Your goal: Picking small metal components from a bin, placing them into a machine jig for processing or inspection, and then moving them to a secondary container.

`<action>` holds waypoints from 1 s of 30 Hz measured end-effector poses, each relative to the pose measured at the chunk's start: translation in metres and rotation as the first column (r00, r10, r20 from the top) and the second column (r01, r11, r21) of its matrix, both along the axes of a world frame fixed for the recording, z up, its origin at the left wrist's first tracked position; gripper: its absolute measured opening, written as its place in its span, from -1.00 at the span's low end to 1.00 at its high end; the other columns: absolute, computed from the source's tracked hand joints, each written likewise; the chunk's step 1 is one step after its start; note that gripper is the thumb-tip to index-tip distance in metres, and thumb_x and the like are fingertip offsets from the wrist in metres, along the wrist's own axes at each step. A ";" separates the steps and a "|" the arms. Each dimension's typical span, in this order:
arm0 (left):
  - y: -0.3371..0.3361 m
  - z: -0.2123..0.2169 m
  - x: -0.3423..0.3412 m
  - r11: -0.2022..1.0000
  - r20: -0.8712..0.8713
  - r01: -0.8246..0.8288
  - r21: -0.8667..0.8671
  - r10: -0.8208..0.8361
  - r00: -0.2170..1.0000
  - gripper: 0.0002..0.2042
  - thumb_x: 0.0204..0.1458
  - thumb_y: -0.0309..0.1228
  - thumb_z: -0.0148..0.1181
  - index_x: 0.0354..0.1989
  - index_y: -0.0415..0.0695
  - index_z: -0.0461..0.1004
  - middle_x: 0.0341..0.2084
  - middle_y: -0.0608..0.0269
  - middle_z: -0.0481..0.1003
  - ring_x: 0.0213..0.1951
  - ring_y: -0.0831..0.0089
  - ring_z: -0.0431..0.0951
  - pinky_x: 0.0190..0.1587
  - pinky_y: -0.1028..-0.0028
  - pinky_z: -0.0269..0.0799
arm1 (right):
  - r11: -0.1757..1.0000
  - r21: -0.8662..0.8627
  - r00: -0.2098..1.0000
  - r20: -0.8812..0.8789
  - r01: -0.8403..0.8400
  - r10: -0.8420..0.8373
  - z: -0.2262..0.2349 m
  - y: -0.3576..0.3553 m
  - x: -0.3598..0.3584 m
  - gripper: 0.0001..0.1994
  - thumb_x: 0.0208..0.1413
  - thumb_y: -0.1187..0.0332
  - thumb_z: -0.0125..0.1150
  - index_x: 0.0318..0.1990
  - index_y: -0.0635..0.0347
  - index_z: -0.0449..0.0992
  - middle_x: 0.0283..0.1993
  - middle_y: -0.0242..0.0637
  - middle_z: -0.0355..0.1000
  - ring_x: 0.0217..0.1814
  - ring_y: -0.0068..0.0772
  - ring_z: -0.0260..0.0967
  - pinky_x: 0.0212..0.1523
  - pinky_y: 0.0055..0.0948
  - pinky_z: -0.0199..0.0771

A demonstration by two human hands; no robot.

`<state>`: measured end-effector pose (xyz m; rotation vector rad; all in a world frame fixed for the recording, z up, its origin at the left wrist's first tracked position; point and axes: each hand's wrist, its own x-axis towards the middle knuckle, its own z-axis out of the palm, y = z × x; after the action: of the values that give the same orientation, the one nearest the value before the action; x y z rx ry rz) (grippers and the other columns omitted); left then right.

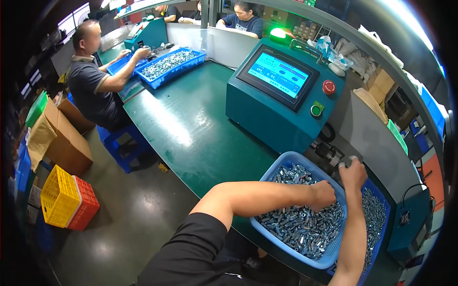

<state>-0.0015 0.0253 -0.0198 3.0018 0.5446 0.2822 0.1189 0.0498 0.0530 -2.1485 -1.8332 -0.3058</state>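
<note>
Our left hand point(324, 195) seemingly picks metal parts point(300, 231), right hand point(353, 175) by the machine point(267, 114), fingers' hold unclear; next needs firm pinching.

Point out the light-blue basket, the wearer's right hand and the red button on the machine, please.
Light-blue basket point(337, 240): head view, on its inner wall.
Right hand point(353, 175): head view, on the back of the hand.
Red button point(329, 86): head view, on its round cap.

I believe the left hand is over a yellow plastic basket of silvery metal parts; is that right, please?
Not quite: the head view shows a light-blue plastic basket, not yellow; the left hand is over its silvery metal parts.
</note>
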 end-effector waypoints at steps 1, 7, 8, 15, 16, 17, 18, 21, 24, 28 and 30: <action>0.000 0.001 0.002 1.000 -0.003 0.011 -0.004 -0.011 1.000 -0.81 -0.37 -0.33 0.26 -0.51 -0.09 0.57 -0.43 0.14 0.56 -0.25 0.22 0.55 -0.09 0.29 0.33 | 0.997 0.064 0.999 -0.024 0.032 -0.030 0.001 0.001 0.011 -0.64 -0.14 0.19 0.24 -0.18 0.18 0.51 -0.33 0.03 0.51 -0.21 0.09 0.47 -0.19 -0.10 0.46; 0.003 0.027 -0.016 0.981 0.234 0.033 -0.191 0.013 0.972 -0.79 -0.31 -0.38 0.24 -0.42 -0.13 0.54 -0.40 0.08 0.54 -0.20 0.10 0.53 -0.10 0.22 0.43 | 0.939 -0.084 0.943 0.025 0.334 -0.333 0.011 -0.036 0.093 -0.69 -0.18 0.13 0.24 -0.41 0.21 0.56 -0.37 -0.05 0.53 -0.23 0.04 0.48 -0.21 -0.10 0.45; 0.003 0.036 -0.016 0.989 0.188 -0.005 -0.150 0.033 0.982 -0.79 -0.25 -0.38 0.23 -0.38 -0.12 0.53 -0.33 0.04 0.53 -0.12 0.09 0.49 -0.05 0.20 0.41 | 0.908 -0.147 0.920 0.067 0.392 -0.387 0.009 -0.046 0.112 -0.68 -0.19 0.13 0.24 -0.40 0.23 0.57 -0.36 -0.03 0.53 -0.21 0.02 0.48 -0.19 -0.11 0.45; 0.013 0.018 -0.014 0.995 0.262 0.042 -0.094 -0.016 0.965 -0.61 -0.02 -0.48 0.09 0.04 -0.26 0.34 -0.22 -0.06 0.47 -0.09 0.02 0.45 0.14 0.17 0.24 | 0.845 -0.301 0.891 0.037 0.442 -0.453 -0.006 -0.070 0.158 -0.62 -0.12 0.07 0.23 -0.34 0.24 0.55 -0.35 -0.05 0.53 -0.22 -0.03 0.50 -0.18 -0.12 0.44; 0.011 0.020 -0.012 0.995 0.270 0.031 -0.092 -0.005 0.963 -0.58 -0.01 -0.48 0.08 0.08 -0.27 0.30 -0.22 -0.07 0.47 -0.10 0.01 0.44 0.10 0.17 0.27 | 0.894 -0.161 0.907 0.020 0.418 -0.421 -0.009 -0.066 0.153 -0.61 -0.11 0.06 0.23 -0.29 0.22 0.55 -0.28 -0.04 0.53 -0.16 -0.02 0.49 -0.15 -0.11 0.44; 0.010 0.020 -0.013 0.995 0.245 0.048 -0.082 -0.027 0.969 -0.58 -0.01 -0.48 0.08 0.08 -0.27 0.30 -0.22 -0.07 0.47 -0.10 0.01 0.44 0.10 0.17 0.27 | 0.917 -0.121 0.917 -0.082 0.379 -0.390 -0.005 -0.059 0.136 -0.61 -0.10 0.06 0.23 -0.24 0.20 0.54 -0.22 -0.04 0.52 -0.12 -0.01 0.47 -0.13 -0.10 0.44; 0.009 0.022 -0.015 0.995 0.282 0.031 -0.099 -0.002 0.959 -0.58 -0.01 -0.47 0.09 0.07 -0.25 0.30 -0.23 -0.06 0.47 -0.12 0.01 0.43 0.05 0.16 0.30 | 0.937 -0.076 0.919 -0.186 0.340 -0.349 -0.001 -0.051 0.115 -0.60 -0.10 0.07 0.23 -0.19 0.18 0.53 -0.16 -0.04 0.51 -0.08 0.00 0.45 -0.10 -0.09 0.43; 0.006 0.027 -0.015 0.994 0.263 0.009 -0.113 0.021 0.965 -0.62 -0.01 -0.47 0.10 0.04 -0.22 0.31 -0.24 -0.04 0.46 -0.16 0.01 0.42 -0.04 0.16 0.33 | 0.965 0.041 0.915 -0.330 0.258 -0.231 -0.008 -0.028 0.067 -0.58 -0.09 0.13 0.23 -0.08 0.15 0.49 -0.20 0.01 0.50 -0.07 0.06 0.43 -0.06 -0.10 0.42; 0.003 0.038 -0.011 0.996 0.228 -0.021 -0.088 0.041 0.973 -0.76 -0.05 -0.46 0.17 -0.16 -0.17 0.44 -0.31 0.02 0.48 -0.20 0.02 0.43 -0.10 0.19 0.36 | 0.955 0.141 0.896 -0.404 0.259 -0.184 -0.027 -0.019 0.049 -0.62 -0.08 0.24 0.18 -0.08 0.19 0.47 -0.22 -0.08 0.52 -0.05 0.00 0.40 -0.05 -0.13 0.39; 0.016 0.042 -0.011 0.993 0.468 -0.119 0.008 0.101 0.878 -0.82 -0.27 -0.53 0.31 -0.39 -0.16 0.56 -0.43 0.09 0.50 -0.29 0.11 0.47 -0.18 0.27 0.39 | 0.941 0.260 0.891 -0.447 0.219 -0.083 -0.054 -0.012 0.051 -0.60 -0.12 0.34 0.15 -0.04 0.22 0.45 -0.24 -0.09 0.51 -0.04 -0.02 0.37 -0.04 -0.13 0.38; 0.023 0.059 -0.006 0.985 0.404 -0.169 0.017 0.148 0.903 -0.84 -0.25 -0.52 0.30 -0.41 -0.16 0.57 -0.45 0.11 0.50 -0.31 0.12 0.46 -0.22 0.28 0.39 | 0.960 0.193 0.869 -0.488 0.204 -0.086 -0.054 -0.012 0.050 -0.59 -0.12 0.37 0.14 -0.03 0.23 0.44 -0.24 -0.08 0.50 -0.01 -0.01 0.35 -0.07 -0.12 0.40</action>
<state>-0.0072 0.0486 0.0395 2.8232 0.7427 0.9124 0.1689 0.0376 -0.0013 -1.9734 -1.2909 -0.0172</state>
